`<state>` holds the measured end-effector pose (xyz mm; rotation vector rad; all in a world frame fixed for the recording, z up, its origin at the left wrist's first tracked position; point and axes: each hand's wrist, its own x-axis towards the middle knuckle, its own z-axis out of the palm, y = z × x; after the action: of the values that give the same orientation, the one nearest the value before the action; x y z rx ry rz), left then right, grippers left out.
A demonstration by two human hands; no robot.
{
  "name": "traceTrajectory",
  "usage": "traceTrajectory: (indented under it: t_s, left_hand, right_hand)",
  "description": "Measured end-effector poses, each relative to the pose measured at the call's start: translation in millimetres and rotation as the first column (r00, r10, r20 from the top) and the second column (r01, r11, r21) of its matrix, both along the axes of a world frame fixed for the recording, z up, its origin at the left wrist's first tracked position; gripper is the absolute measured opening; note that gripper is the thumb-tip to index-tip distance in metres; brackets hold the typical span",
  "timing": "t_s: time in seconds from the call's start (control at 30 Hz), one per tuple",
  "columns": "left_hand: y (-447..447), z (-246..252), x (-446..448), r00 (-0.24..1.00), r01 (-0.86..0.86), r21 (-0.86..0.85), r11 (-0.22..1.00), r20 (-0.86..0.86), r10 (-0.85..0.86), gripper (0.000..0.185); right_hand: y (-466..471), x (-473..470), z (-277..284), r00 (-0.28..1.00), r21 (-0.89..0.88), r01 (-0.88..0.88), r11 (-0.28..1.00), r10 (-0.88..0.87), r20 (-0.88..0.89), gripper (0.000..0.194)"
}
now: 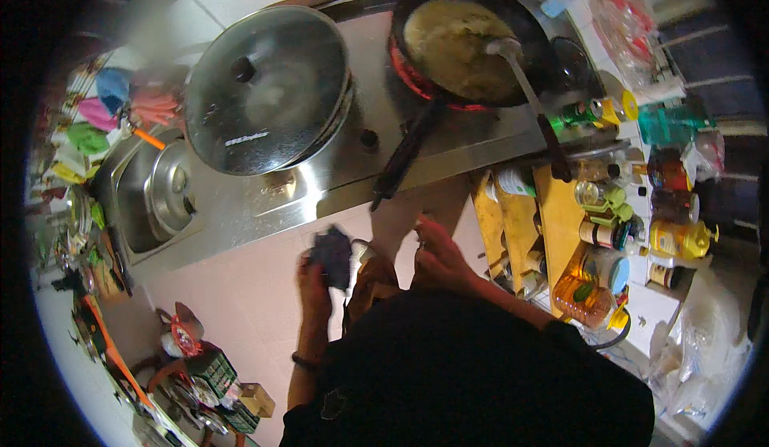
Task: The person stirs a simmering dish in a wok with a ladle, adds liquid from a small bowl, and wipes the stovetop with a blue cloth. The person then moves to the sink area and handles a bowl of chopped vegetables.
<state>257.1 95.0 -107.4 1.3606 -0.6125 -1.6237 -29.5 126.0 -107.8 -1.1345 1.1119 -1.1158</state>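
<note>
My left hand (313, 285) grips a dark bunched item (334, 256), perhaps a cloth, in front of the stove's edge. My right hand (441, 258) is at my waist with its fingers curled; whether it holds something small is unclear. Ahead of the hands, a black wok (414, 38) with a long dark handle (405, 155) sits on the stainless steel stove top (366, 95). Cloudy yellowish liquid (450, 38) fills its bottom. A metal spatula (528, 86) rests in it, its dark grip over the stove's front edge. At the left, a glass lid (270, 116) covers a wide pan.
A steel sink (135, 218) holding a metal basin (165, 188) lies left of the stove. Rubber gloves (153, 107) and cloths hang behind it. On the right, a wooden shelf (556, 225) stands beside oil and sauce bottles (586, 303). Crates (210, 372) sit on the floor at lower left.
</note>
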Motion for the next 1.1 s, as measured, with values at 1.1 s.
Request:
traceTrajectory:
  t_s: [1.1]
  left_hand:
    - [-18.6, -52.9, -118.4, 0.803, 0.594, 0.054, 0.803, 0.025, -0.595, 0.031]
  right_hand:
    - [-171.8, -241.2, -88.1, -0.164, -0.207, 0.218, 0.954, -0.174, -0.971, 0.055]
